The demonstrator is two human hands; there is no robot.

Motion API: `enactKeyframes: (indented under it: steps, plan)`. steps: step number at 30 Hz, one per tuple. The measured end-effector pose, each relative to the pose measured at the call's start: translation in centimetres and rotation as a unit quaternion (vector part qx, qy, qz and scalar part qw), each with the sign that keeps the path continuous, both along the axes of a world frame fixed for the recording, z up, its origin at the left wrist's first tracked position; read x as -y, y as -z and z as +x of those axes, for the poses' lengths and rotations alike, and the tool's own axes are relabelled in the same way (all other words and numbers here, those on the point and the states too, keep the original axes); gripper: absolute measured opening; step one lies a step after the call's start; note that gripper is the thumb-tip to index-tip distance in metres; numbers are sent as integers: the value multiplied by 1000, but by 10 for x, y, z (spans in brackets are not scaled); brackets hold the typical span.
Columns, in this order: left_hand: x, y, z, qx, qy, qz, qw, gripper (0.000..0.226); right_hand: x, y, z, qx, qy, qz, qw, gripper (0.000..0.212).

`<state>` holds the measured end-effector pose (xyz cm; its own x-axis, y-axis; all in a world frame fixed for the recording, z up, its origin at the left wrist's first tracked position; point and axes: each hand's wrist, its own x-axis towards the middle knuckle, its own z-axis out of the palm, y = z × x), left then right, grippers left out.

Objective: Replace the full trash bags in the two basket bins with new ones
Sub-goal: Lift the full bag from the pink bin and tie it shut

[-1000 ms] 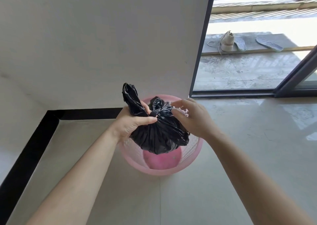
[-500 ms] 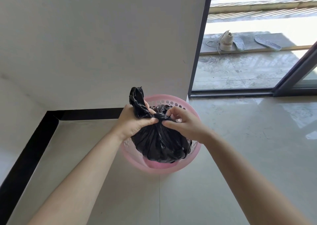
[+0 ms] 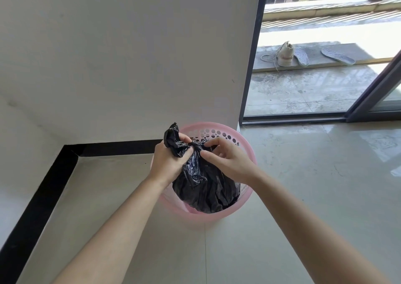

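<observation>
Vs. 1 s ago, the black trash bag (image 3: 206, 188) is lowered deeper into the pink basket bin (image 3: 249, 151), and the bin's bare bottom is no longer seen under it. The twisted tail of film is drawn shorter, and the right grip (image 3: 227, 160) is brought in onto the neck.

Now the tail is clenched by the left grip (image 3: 169, 164), fingers curled round it, w/ the tip poking up above the fist. The neck just beside it is pinched by the right grip, thumb & forefinger closed on the film. The bag's body is held within the bin. Whether it rests on the bottom cannot be told. The bin is stood on the floor (image 3: 303, 207), near the wall corner by the open sliding door.

Progress, as judged: the mouth is gathered & twisted shut. A knot appears to be half made, but tightness is not confirmed. Still to be done: bag lifted out, fresh liner fitted. No new bag & no 2nd bin are seen, so well under half the job is reckoned done.
</observation>
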<state>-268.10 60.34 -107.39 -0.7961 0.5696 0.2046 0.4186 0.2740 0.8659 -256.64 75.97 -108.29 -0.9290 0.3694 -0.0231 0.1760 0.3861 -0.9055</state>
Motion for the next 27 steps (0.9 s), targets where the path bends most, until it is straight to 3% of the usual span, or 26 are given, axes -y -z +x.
enactKeyframes:
  steps: [3, 7, 10, 14, 18, 21, 27]
  plan:
    - [0, 3, 1, -20, -3, -15, 1000, 12, 3, -2, -1, 24, 4, 28, 999, 31]
    - [-3, 7, 3, -60, -25, -44, 997, 13, 8, 3, -1, 30, 22, 65, 997, 14]
    - [-7, 5, 4, 74, -22, 4, 997, 15, 11, 4, 1, 14, 55, 140, 989, 10]
    - [-13, -6, 10, 322, 29, 73, 943, 17, 16, 7, 5, -19, 97, 257, 961, 18]
    - [-12, -3, 10, 340, 2, 142, 929, 18, 13, 8, 5, -29, 90, 180, 979, 16]
    - [-14, 0, 13, 335, -34, 174, 925, 17, 14, 6, 4, -31, 87, 124, 988, 29]
    - [-19, -7, 20, 417, -29, 233, 878, 16, 15, 7, 5, -94, 117, 208, 967, 16]
